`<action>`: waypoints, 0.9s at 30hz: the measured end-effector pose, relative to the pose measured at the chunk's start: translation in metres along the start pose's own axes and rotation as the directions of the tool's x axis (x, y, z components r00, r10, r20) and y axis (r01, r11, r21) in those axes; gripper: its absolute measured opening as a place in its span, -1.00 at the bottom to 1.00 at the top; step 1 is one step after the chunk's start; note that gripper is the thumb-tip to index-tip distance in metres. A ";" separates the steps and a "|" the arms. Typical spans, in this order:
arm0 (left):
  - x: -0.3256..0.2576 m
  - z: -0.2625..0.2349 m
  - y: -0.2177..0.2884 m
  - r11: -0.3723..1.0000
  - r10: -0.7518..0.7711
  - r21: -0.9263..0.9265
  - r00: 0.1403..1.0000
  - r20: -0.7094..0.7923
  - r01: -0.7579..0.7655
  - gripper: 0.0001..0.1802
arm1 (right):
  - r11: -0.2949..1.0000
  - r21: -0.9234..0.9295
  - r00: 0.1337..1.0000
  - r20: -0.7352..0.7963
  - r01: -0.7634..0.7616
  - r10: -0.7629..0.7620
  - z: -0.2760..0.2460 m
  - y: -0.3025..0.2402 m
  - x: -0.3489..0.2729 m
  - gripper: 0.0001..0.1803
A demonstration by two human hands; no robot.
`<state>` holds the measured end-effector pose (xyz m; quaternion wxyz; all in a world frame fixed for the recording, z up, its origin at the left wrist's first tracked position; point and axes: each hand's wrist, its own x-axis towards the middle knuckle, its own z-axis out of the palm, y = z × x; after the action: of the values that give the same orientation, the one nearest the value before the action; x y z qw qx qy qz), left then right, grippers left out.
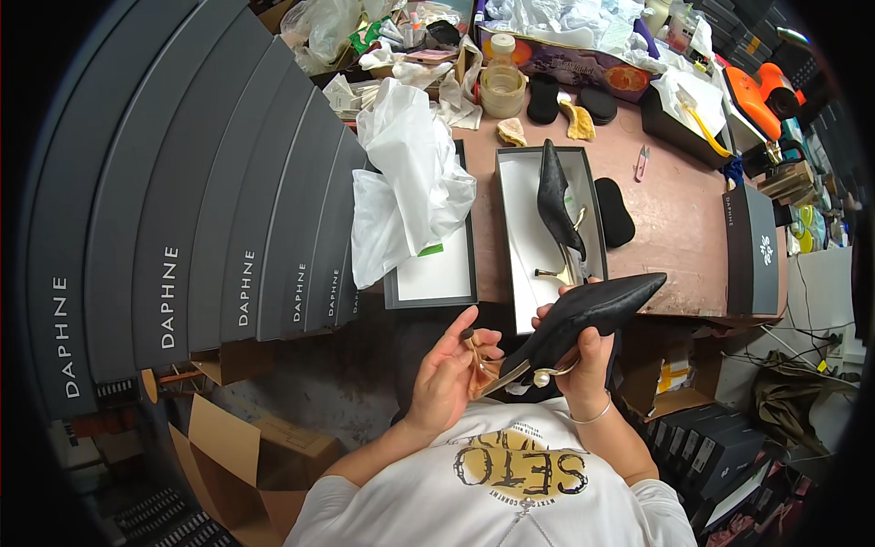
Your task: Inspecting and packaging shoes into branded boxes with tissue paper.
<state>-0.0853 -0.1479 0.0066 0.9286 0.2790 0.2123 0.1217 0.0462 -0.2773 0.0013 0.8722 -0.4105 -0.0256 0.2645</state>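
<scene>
A black pointed high-heeled shoe [597, 310] is held between my hands above the table's front edge, its toe toward the right. My right hand [585, 366] grips its middle, with the thumb on the near side by a gold strap with a pearl [542, 377]. At the back end, my left hand [447, 378] has its fingers curled around the thin gold heel, whose dark tip sticks up. A matching black shoe [552, 190] lies in the open shoe box [504, 219] beyond, toe away from me. Left of it, white tissue paper [410, 173] covers much of a box lid [428, 290].
Tall stacked dark shoe boxes [205, 201] line the left. Black pads [614, 211], yellow sponge pieces [578, 120], a clear bottle [502, 82] and small pink snips [643, 164] lie on the table. Another shoe box [753, 251] stands at right. An open carton [223, 447] sits lower left.
</scene>
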 end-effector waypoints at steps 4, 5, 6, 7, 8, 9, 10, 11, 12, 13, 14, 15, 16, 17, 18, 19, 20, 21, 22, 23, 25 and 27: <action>0.002 0.007 0.000 0.989 -0.025 0.145 0.993 -0.117 0.042 -0.43 | 0.992 -0.071 0.994 0.052 0.104 -0.100 0.004 -0.002 -0.004 0.01; 0.002 0.005 -0.001 0.982 -0.026 0.185 0.993 -0.118 0.047 -0.43 | 0.983 -0.109 0.987 0.091 0.145 -0.135 0.005 -0.001 -0.006 0.03; 0.003 0.000 -0.004 0.973 -0.025 0.225 0.992 -0.120 0.052 -0.43 | 0.972 -0.145 0.977 0.132 0.186 -0.167 0.006 -0.001 -0.008 0.04; 0.003 -0.002 -0.006 0.963 -0.025 0.264 0.992 -0.122 0.056 -0.42 | 0.957 -0.180 0.965 0.174 0.228 -0.197 0.007 0.000 -0.009 0.06; 0.002 -0.002 -0.006 0.966 -0.014 0.256 0.995 -0.102 0.040 -0.41 | 0.947 -0.191 0.953 0.211 0.256 -0.215 0.009 -0.001 -0.010 0.08; 0.002 -0.001 -0.007 0.969 -0.002 0.247 0.997 -0.083 0.023 -0.41 | 0.950 -0.191 0.957 0.204 0.247 -0.208 0.008 -0.001 -0.010 0.09; 0.002 -0.001 -0.008 0.971 0.009 0.237 0.998 -0.063 0.006 -0.40 | 0.952 -0.191 0.960 0.198 0.238 -0.200 0.007 -0.002 -0.009 0.09; 0.001 -0.002 -0.009 0.969 0.021 0.246 0.999 -0.046 -0.009 -0.40 | 0.955 -0.191 0.963 0.192 0.228 -0.192 0.006 -0.002 -0.008 0.09; 0.001 -0.004 -0.011 0.967 0.032 0.256 0.999 -0.029 -0.023 -0.40 | 0.966 -0.161 0.971 0.164 0.202 -0.176 0.005 -0.003 -0.008 0.09; 0.001 -0.005 -0.012 0.964 0.043 0.264 0.999 -0.012 -0.038 -0.39 | 0.976 -0.129 0.978 0.137 0.176 -0.159 0.005 -0.004 -0.008 0.10; 0.001 -0.006 -0.012 0.968 0.039 0.247 0.999 -0.015 -0.034 -0.39 | 0.984 -0.097 0.984 0.111 0.151 -0.140 0.006 -0.004 -0.009 0.10; 0.002 -0.006 -0.012 0.973 0.034 0.228 0.999 -0.016 -0.030 -0.39 | 0.983 -0.099 0.983 0.115 0.155 -0.143 0.007 -0.005 -0.009 0.10; 0.002 -0.007 -0.012 0.977 0.030 0.210 0.999 -0.018 -0.026 -0.38 | 0.982 -0.101 0.982 0.120 0.159 -0.147 0.008 -0.005 -0.009 0.10; 0.002 -0.006 -0.012 0.977 0.024 0.211 0.999 -0.025 -0.019 -0.38 | 0.981 -0.103 0.981 0.125 0.163 -0.150 0.008 -0.005 -0.009 0.10; 0.002 -0.006 -0.011 0.977 0.018 0.213 0.999 -0.032 -0.011 -0.38 | 0.979 -0.117 0.979 0.132 0.169 -0.153 0.008 -0.005 -0.010 0.10; 0.002 -0.005 -0.010 0.976 0.011 0.216 0.999 -0.039 -0.003 -0.38 | 0.976 -0.131 0.978 0.140 0.175 -0.156 0.008 -0.004 -0.010 0.10; 0.002 -0.004 -0.010 0.976 0.012 0.218 0.999 -0.043 -0.003 -0.38 | 0.973 -0.144 0.976 0.147 0.181 -0.160 0.007 -0.004 -0.010 0.10; 0.001 -0.003 -0.010 0.976 0.013 0.219 0.999 -0.048 -0.003 -0.38 | 0.974 -0.137 0.976 0.146 0.179 -0.159 0.008 -0.004 -0.010 0.10; 0.001 -0.003 -0.010 0.976 0.015 0.220 0.999 -0.052 -0.003 -0.38 | 0.976 -0.129 0.977 0.145 0.177 -0.158 0.008 -0.004 -0.010 0.10; 0.001 -0.002 -0.010 0.978 0.017 0.210 0.998 -0.057 -0.005 -0.39 | 0.977 -0.122 0.977 0.144 0.175 -0.157 0.009 -0.004 -0.010 0.10; 0.002 -0.002 -0.010 0.982 0.022 0.191 0.998 -0.067 -0.009 -0.39 | 0.976 -0.124 0.976 0.149 0.177 -0.158 0.009 -0.004 -0.010 0.11; 0.002 -0.004 -0.010 0.977 0.016 0.213 0.998 -0.057 -0.003 -0.38 | 0.973 -0.136 0.973 0.157 0.189 -0.167 0.008 -0.003 -0.009 0.10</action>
<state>-0.0848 -0.1537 -0.0029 0.8862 0.3741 0.2498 0.1107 0.0377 -0.2777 0.0109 0.8551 -0.4507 -0.1451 0.2112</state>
